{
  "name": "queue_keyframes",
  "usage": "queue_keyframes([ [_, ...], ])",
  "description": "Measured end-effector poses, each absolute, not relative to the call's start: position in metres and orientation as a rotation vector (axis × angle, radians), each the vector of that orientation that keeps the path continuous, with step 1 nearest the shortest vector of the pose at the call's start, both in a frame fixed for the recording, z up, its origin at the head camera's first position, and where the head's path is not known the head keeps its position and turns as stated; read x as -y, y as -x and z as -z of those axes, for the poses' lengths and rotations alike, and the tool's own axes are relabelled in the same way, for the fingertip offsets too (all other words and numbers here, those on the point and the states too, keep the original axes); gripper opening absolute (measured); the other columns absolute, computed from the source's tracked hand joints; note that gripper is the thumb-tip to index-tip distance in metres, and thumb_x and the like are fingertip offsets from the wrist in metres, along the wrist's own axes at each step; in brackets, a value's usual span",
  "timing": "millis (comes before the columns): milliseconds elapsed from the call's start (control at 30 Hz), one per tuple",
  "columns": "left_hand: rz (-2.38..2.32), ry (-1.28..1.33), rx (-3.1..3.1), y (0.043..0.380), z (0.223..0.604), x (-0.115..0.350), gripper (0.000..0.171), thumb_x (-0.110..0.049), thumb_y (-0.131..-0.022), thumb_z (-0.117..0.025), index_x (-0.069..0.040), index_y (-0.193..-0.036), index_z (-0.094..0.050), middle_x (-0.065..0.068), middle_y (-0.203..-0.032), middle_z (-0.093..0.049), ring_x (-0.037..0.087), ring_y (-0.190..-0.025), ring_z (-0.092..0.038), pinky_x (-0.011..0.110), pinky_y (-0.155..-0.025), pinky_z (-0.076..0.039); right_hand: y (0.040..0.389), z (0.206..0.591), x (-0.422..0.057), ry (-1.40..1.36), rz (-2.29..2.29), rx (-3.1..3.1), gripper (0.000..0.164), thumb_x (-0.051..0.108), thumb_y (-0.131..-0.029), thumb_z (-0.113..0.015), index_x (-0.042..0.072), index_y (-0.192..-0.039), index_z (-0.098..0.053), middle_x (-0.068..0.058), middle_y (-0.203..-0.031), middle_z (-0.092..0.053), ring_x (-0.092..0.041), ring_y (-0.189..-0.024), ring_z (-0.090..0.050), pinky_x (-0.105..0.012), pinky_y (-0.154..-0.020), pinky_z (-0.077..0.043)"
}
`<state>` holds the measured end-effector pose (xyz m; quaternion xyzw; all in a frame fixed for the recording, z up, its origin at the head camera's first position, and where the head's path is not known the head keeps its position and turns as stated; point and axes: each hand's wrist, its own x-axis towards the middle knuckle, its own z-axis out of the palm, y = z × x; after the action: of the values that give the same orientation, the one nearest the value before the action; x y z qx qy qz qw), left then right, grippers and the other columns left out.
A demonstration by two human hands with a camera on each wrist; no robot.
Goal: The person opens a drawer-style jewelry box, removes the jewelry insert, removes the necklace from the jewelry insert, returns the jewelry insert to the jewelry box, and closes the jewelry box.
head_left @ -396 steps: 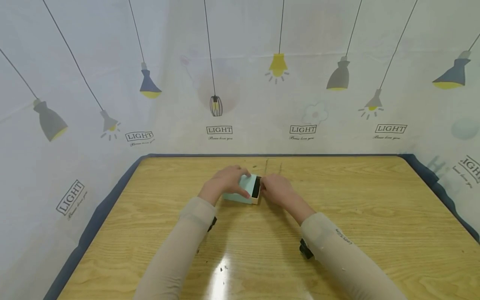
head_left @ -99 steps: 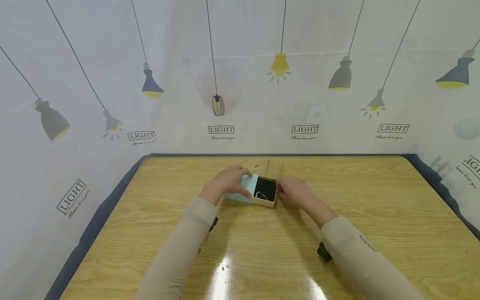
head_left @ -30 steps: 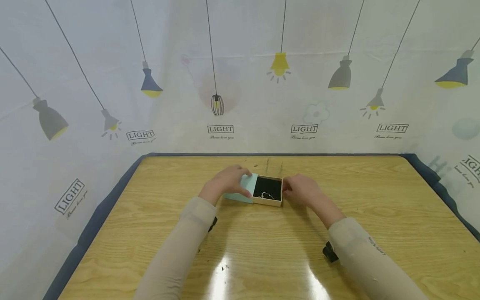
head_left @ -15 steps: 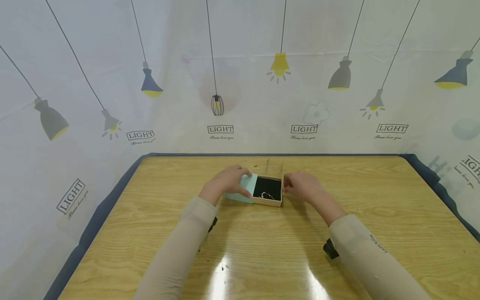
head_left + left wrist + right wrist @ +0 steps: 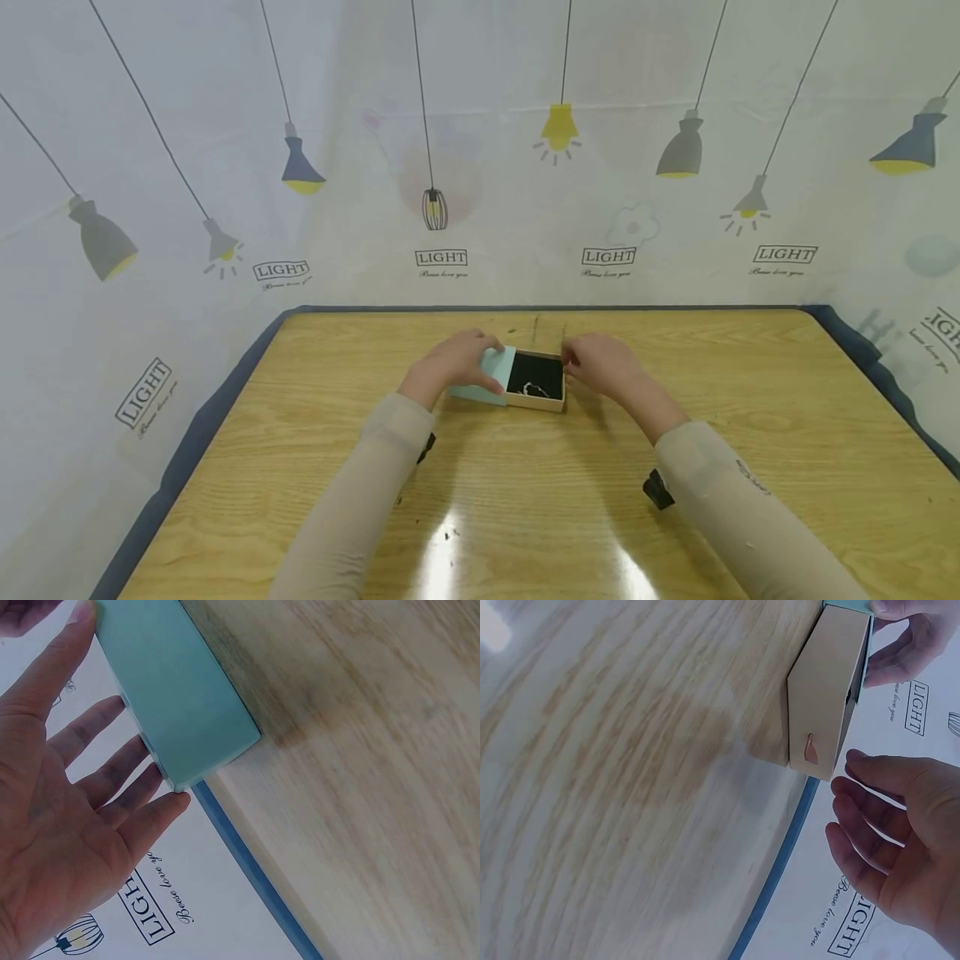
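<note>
Head view: pale teal box (image 5: 500, 366), black-lined cream drawer (image 5: 536, 402) out; left hand (image 5: 453, 363) gripping box, right hand (image 5: 604, 365) loose, empty, beside it.

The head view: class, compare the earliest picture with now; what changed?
The tray slid rightward from the light blue sleeve, exposing more black lining and a silvery chain. The right hand moved rightward too and now leaves the pull tab free. The left hand stayed on the sleeve.
</note>
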<state>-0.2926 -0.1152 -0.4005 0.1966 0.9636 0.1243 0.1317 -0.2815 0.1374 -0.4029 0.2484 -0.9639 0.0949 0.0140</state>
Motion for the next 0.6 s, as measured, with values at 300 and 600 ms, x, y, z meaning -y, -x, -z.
queue_keyframes([
  [300,-0.383,-0.568,-2.789,0.293,0.4,0.116,0.078,-0.05,-0.077,-0.082,-0.024,-0.144,-0.052,0.007,-0.154,-0.044,0.027,-0.135,-0.047,0.046,-0.11,-0.045,0.282,0.399,-0.127,-0.792,-0.275,3.025,0.011,0.017,-0.092,-0.072,0.01,-0.1,-0.07,-0.004,-0.097,-0.073,-0.022,-0.091,-0.068,-0.041,-0.08,-0.058],
  [600,-0.39,-0.579,-2.792,0.293,0.4,0.117,0.078,-0.051,-0.077,-0.082,-0.023,-0.143,-0.053,0.007,-0.152,-0.046,0.025,-0.131,-0.049,0.044,-0.108,-0.046,0.283,0.401,-0.114,-0.804,-0.281,3.021,0.012,0.019,-0.092,-0.072,0.011,-0.1,-0.07,-0.004,-0.095,-0.071,-0.02,-0.087,-0.066,-0.039,-0.078,-0.057],
])
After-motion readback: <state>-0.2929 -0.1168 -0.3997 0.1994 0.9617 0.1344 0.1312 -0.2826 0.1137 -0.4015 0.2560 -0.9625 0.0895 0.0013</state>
